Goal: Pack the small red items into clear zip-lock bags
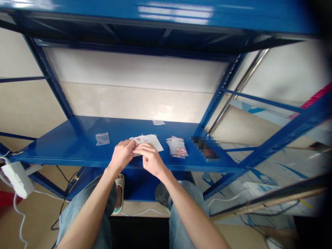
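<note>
My left hand point(122, 154) and my right hand point(151, 158) meet over the front part of the blue shelf point(85, 147). The fingers of both are drawn together in a pinch, almost touching; whatever lies between them is too small to make out. Under and just behind the fingertips lies a flat white drawstring pouch point(154, 141), with a few tiny reddish pieces on it. To the right of my right hand are clear zip bags point(177, 142), overlapping, with small colourful beads at the bottom.
Left of the pouch lies a clear plastic bag point(103, 138); another small bag point(158, 122) rests at the back. A blurred-out dark object point(206, 148) is on the right. The upper shelf point(166, 15) overhangs the work area. A white power strip point(18, 180) hangs at the left.
</note>
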A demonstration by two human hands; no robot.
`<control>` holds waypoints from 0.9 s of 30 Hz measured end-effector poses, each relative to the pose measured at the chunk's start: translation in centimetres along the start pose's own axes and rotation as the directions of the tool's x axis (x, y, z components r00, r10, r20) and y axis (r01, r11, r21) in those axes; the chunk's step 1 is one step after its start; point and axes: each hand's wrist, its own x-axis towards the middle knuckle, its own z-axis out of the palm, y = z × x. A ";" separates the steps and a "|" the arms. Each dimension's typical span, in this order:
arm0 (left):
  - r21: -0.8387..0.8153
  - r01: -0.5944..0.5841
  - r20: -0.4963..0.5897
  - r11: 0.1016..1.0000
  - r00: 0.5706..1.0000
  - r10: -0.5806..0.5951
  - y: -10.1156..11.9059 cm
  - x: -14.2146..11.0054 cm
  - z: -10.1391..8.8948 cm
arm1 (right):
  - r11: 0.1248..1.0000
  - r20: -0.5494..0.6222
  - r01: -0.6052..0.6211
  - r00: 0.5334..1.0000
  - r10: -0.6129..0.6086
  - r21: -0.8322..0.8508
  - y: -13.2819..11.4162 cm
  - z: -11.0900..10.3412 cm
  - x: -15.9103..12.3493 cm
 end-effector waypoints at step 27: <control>-0.881 0.445 0.368 0.159 0.858 -0.359 0.6 0.8 1.0 | 0.854 -0.222 -0.519 0.828 0.514 0.040 8.7 2.3 3.3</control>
